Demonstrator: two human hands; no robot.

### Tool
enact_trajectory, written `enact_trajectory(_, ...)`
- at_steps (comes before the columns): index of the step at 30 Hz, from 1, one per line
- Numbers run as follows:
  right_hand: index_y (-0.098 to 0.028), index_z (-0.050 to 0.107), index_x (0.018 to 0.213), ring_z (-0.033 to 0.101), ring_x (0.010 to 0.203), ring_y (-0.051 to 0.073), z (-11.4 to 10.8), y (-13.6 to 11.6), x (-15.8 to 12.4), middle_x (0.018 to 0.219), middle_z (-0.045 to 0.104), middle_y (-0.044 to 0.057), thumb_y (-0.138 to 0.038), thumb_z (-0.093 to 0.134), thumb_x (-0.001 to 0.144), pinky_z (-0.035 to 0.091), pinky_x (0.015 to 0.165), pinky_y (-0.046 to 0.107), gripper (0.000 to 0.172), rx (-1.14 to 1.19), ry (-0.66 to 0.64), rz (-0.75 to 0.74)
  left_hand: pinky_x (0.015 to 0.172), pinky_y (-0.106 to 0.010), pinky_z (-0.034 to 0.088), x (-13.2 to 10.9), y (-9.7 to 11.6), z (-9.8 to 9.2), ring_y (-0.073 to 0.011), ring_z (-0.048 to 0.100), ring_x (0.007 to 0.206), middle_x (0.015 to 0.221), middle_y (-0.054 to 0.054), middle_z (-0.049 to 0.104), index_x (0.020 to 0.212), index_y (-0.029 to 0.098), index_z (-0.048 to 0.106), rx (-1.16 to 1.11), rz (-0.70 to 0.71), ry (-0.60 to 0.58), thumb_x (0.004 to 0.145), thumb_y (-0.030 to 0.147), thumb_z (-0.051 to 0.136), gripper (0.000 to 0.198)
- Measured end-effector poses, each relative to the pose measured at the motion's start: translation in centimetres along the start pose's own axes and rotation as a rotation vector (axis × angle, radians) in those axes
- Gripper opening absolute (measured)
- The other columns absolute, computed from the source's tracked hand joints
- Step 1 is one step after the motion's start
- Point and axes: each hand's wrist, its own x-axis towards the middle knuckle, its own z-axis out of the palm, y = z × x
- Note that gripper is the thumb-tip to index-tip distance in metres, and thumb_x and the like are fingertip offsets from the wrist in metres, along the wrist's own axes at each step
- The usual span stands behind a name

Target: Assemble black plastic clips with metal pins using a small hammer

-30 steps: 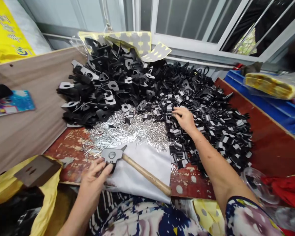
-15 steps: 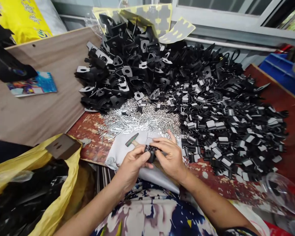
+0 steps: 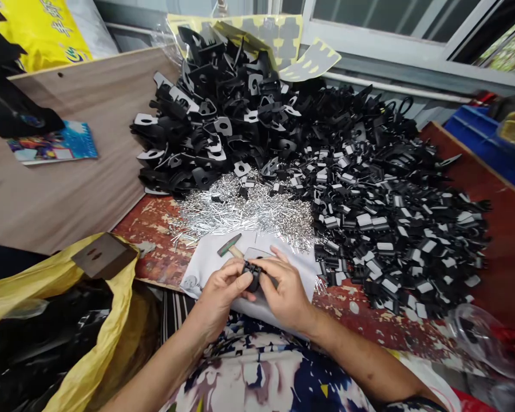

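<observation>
A small black plastic clip part (image 3: 253, 277) is pinched between my two hands over a white sheet (image 3: 294, 249). My left hand (image 3: 223, 292) grips its left side with thumb and fingers. On the other side, my right hand (image 3: 285, 289) closes thumb and forefinger on the same part; whether a pin is in those fingertips is hidden. Just beyond the hands lies a small hammer (image 3: 230, 245) with a wooden handle. Behind it spreads a heap of short silvery metal pins (image 3: 249, 212).
Large black plastic pieces (image 3: 197, 143) pile up at the back, smaller black clips (image 3: 395, 229) to the right. A yellow bag (image 3: 124, 309) of black parts stands front left beneath a brown block (image 3: 105, 256). A clear plastic container (image 3: 476, 337) sits front right; a blue crate (image 3: 476, 129) is behind.
Both hands and the black clip part have shifted slightly left and down in the view. My right fingers have closed in nearer over the part. The surroundings have shifted slightly with the camera.
</observation>
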Motion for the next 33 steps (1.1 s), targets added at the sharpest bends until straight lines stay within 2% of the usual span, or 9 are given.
enact_trajectory(3,-0.026,0.075,0.117,0.074,0.098,0.020,0.0,0.0,-0.2,0.107,0.080,0.003,-0.019,0.051,0.097,0.049,0.110,0.045,0.032,0.122,-0.030,0.102,0.061,-0.025,0.060,0.2,-0.2,-0.6,-0.0184,0.059,0.089,0.137,-0.011,0.048,0.077,0.016,0.079,0.066,0.038,0.021,0.075,0.047,0.084,0.032)
enact_trajectory(6,-0.026,0.075,0.119,0.074,0.099,0.020,-1.1,0.7,1.0,0.107,0.080,0.002,-0.021,0.053,0.098,0.052,0.105,0.043,0.031,0.158,-0.202,0.093,0.063,-0.026,0.058,0.2,0.0,-1.4,-0.0220,0.062,0.095,0.152,-0.011,0.046,0.074,0.017,0.078,0.135,0.070,-0.009,0.078,0.046,0.081,0.030)
enact_trajectory(8,-0.029,0.077,0.115,0.073,0.094,0.020,-2.3,1.9,2.9,0.102,0.080,-0.001,-0.023,0.057,0.098,0.049,0.107,0.046,0.026,0.072,-0.302,0.083,0.062,-0.024,0.053,0.1,0.2,-2.1,-0.0186,0.062,0.084,0.130,-0.011,0.063,0.075,0.017,0.078,0.141,0.067,-0.007,0.079,0.045,0.081,0.028)
enact_trajectory(11,-0.027,0.078,0.108,0.069,0.092,0.021,-3.8,4.4,6.7,0.098,0.079,0.001,-0.020,0.060,0.098,0.042,0.109,0.051,0.022,-0.323,-0.215,0.056,0.060,-0.022,0.045,-0.3,0.1,-3.0,-0.0101,0.053,0.061,0.088,-0.003,0.068,0.082,0.018,0.078,0.076,0.033,0.061,0.077,0.043,0.083,0.026)
enact_trajectory(14,-0.021,0.077,0.105,0.061,0.105,0.028,-4.3,6.5,9.8,0.106,0.075,0.010,-0.014,0.063,0.094,0.044,0.097,0.048,0.019,-0.690,-0.192,0.002,0.061,-0.021,0.043,-0.7,-0.1,-3.5,-0.0084,0.053,0.058,0.082,0.000,0.065,0.083,0.017,0.078,0.015,-0.001,0.109,0.073,0.043,0.086,0.029)
enact_trajectory(17,-0.019,0.076,0.092,0.058,0.106,0.030,-4.2,7.4,10.5,0.102,0.072,0.010,-0.017,0.072,0.089,0.043,0.093,0.046,0.005,-0.743,-0.281,-0.048,0.061,-0.022,0.044,-1.2,-0.3,-3.8,-0.0086,0.054,0.058,0.082,0.000,0.064,0.083,0.016,0.077,-0.019,-0.029,0.110,0.071,0.046,0.088,0.034)
enact_trajectory(20,-0.021,0.073,0.091,0.060,0.101,0.025,-4.4,7.8,9.6,0.097,0.072,0.006,-0.015,0.073,0.086,0.042,0.096,0.044,0.008,-0.610,-0.294,-0.081,0.061,-0.022,0.044,-1.4,-0.4,-4.1,-0.0089,0.055,0.059,0.081,0.000,0.063,0.083,0.015,0.076,-0.037,-0.036,0.117,0.071,0.047,0.089,0.036)
enact_trajectory(26,-0.023,0.074,0.103,0.067,0.092,0.020,-5.2,8.7,8.1,0.099,0.074,0.005,-0.016,0.058,0.093,0.052,0.087,0.037,0.021,-0.256,-0.091,-0.022,0.062,-0.022,0.044,-1.0,-0.5,-4.1,-0.0088,0.055,0.059,0.081,0.001,0.061,0.083,0.016,0.074,-0.034,-0.063,0.105,0.072,0.048,0.088,0.036)
enact_trajectory(33,-0.024,0.059,0.119,0.073,0.079,0.017,-5.3,6.9,6.4,0.085,0.074,-0.001,-0.028,0.068,0.088,0.061,0.079,0.035,0.032,0.292,-0.129,0.233,0.060,-0.023,0.044,-0.5,0.1,-3.5,-0.0102,0.054,0.057,0.073,0.003,0.055,0.076,0.017,0.068,0.161,0.006,0.077,0.079,0.046,0.079,0.031)
